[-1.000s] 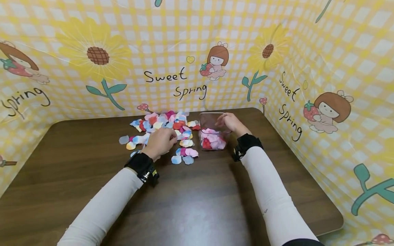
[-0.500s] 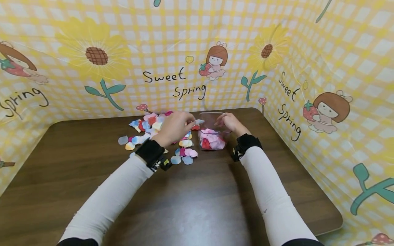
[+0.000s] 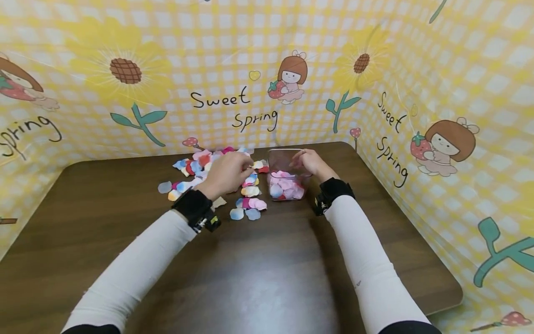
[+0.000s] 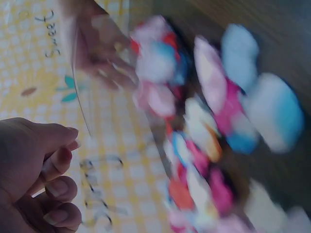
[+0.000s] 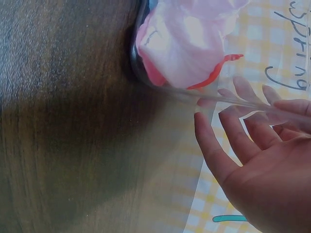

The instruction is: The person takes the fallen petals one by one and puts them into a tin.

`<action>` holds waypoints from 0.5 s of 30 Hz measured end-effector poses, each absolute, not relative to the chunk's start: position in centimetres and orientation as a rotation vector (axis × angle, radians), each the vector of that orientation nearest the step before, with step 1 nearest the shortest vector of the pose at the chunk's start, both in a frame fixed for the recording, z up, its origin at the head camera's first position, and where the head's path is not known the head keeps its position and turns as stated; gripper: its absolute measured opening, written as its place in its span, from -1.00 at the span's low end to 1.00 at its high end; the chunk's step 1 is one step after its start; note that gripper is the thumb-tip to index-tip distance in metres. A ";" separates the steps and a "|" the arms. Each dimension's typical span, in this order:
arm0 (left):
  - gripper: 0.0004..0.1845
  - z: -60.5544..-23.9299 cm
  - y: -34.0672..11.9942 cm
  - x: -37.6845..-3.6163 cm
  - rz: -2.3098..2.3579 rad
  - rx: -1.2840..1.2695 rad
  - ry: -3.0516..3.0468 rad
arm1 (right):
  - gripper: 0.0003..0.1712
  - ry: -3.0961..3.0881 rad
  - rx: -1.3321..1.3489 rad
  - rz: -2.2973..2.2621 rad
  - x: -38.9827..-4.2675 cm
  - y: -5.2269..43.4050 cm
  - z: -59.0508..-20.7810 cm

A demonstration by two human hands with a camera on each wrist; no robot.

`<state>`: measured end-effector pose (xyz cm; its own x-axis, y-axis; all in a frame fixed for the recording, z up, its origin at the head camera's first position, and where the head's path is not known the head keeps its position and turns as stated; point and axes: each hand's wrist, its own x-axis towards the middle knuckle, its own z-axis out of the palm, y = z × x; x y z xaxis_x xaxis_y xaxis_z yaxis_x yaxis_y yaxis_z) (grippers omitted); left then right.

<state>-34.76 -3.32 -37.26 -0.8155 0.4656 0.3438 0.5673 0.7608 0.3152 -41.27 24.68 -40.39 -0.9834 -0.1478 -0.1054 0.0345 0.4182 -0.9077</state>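
My left hand [image 3: 231,171] hovers over the left part of a heap of colourful fake petals [image 3: 202,160]. In the left wrist view its fingers [image 4: 60,187] are curled, the thumb close to the index fingertip, with nothing visible between them. A clear plastic box [image 3: 288,154] stands to the right, its lower part filled with pink, red and blue petals [image 5: 182,41]. My right hand [image 3: 310,163] holds the box at its upper right side. In the right wrist view several fingers lie against the clear wall, with the thumb by the rim.
Several petals [image 3: 252,204] lie in a small group in front of the heap, and a pale petal [image 3: 164,187] lies at its left. The brown wooden table [image 3: 267,278] ends at a yellow checked cloth backdrop [image 3: 217,130] behind and at the right.
My left hand went right to the box with a pale blue petal, then came back left over the heap without it. A pale blue petal now shows in the box. The right hand stayed put.
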 end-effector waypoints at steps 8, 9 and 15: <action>-0.82 -39.6 -8.9 -32.6 -0.627 -0.838 -2.987 | -0.48 2.464 -0.069 -1.615 -40.9 24.8 -40.1; -0.81 -40.0 -9.3 -32.2 -0.634 -0.851 -3.015 | -0.48 2.452 -0.066 -1.622 -40.8 24.8 -40.1; -0.74 -41.6 -9.9 -30.9 -0.717 -0.876 -3.098 | -0.47 2.430 -0.056 -1.642 -40.8 24.4 -40.0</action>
<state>-30.91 -9.90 -41.58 -0.8474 0.5300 -0.0318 0.4621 0.7658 0.4473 -40.76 24.40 -39.97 -0.9777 -0.1470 -0.1501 0.0844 0.3793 -0.9214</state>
